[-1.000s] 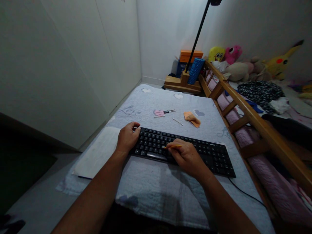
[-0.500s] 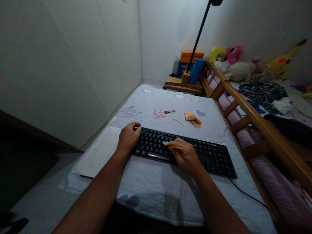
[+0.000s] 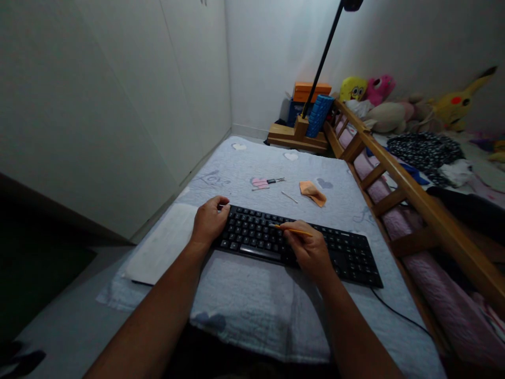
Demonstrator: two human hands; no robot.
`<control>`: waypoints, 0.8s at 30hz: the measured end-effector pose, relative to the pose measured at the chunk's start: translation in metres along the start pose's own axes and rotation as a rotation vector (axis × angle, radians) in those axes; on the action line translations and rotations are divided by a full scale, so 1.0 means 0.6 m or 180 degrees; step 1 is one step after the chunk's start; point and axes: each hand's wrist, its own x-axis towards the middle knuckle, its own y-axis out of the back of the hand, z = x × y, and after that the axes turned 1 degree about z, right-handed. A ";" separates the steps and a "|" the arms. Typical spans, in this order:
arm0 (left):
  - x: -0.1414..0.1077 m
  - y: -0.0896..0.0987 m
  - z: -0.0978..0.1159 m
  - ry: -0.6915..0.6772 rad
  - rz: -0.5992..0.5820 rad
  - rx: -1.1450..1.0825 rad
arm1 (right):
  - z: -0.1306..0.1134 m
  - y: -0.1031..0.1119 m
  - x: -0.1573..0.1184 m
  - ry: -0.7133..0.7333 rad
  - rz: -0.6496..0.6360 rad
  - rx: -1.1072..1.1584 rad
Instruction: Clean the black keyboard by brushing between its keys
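Several fingers of the right hand [image 3: 310, 250] pinch a slim orange-handled brush [image 3: 299, 231], its tip at the letter keys of a black keyboard [image 3: 250, 231]; the left hand's [image 3: 209, 222] fingers clasp the keyboard's left end. It lies across a cloth-covered bench [image 3: 252, 295]. Beyond are cotton swabs [image 3: 290, 197], a small dark tool [image 3: 271, 181] and a crumpled orange cloth [image 3: 313, 193].

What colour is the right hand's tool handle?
The handle is orange; the head view shows it best.
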 end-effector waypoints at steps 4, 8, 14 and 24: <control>-0.001 0.001 0.002 -0.0017 0.0005 0.0017 | 0.003 -0.001 0.000 0.0077 -0.0190 -0.0175; -0.001 0.002 0.002 0.0011 0.0003 0.0011 | -0.009 0.008 -0.001 -0.0070 -0.0504 0.0066; 0.000 0.000 -0.001 -0.0019 0.0007 0.0016 | -0.012 0.014 -0.007 -0.0476 -0.0517 0.0492; -0.001 0.000 0.001 -0.0017 0.0008 0.0026 | -0.012 0.013 -0.003 -0.0292 -0.0422 -0.0006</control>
